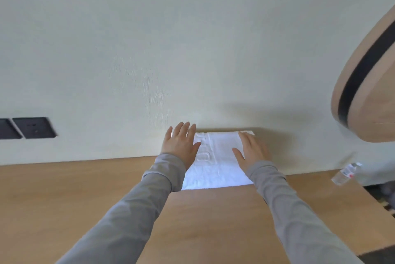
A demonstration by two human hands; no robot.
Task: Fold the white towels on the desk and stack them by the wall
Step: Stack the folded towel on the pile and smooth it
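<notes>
White folded towel (215, 157) lies flat on the wooden desk (85, 195), its far edge pushed up against the pale wall (171, 50). Raised lettering runs across its top face, too blurred to read. Whether it is one towel or several stacked cannot be told from this angle.

Both arms reach forward in grey sleeves (136, 210). The left hand (180, 144) sits at the towel's left edge, palm down, with its fingers (183, 128) straight and slightly spread, the tips reaching to the wall. It grips nothing; the heel of the palm overlaps the cloth, though how firmly it presses is unclear. The right hand (251, 151) rests flat on the right side of the towel, near the far right corner, fingers straight and close together, thumb held out toward the middle. It too holds nothing and only lies on the cloth.

Two dark sockets (34, 127) are set in the wall well to the left, just above desk level. A clear plastic bottle (346, 173) with a white and red label stands tilted in view near the desk's right end, well apart from the towel. A rounded wooden panel (367, 67) with a dark stripe hangs in at the upper right.
</notes>
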